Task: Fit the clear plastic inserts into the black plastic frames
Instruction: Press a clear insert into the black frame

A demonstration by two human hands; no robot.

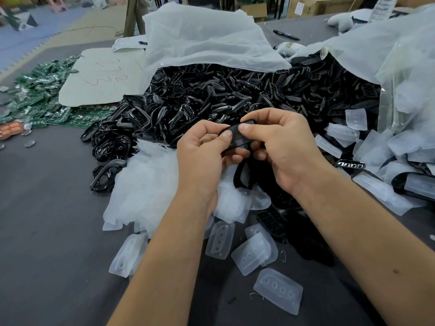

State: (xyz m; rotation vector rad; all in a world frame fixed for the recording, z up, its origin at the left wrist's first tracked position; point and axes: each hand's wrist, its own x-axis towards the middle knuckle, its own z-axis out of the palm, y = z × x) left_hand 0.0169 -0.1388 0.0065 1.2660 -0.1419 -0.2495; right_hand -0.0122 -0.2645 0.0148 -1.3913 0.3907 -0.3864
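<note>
Both of my hands hold one black plastic frame above the pile, at the middle of the view. My left hand grips its left end, thumb on top. My right hand pinches its right end, thumb pressed on the upper face. Whether a clear insert sits inside this frame is hidden by my fingers. A large heap of black frames spills from an open bag behind my hands. Loose clear inserts with several round holes lie on the table in front, and a heap of them lies to the left.
The grey table carries green circuit boards at the far left, beside a pale cardboard sheet. White plastic bags rise behind the pile. More clear inserts and a frame with an insert lie right. A black marker lies far back.
</note>
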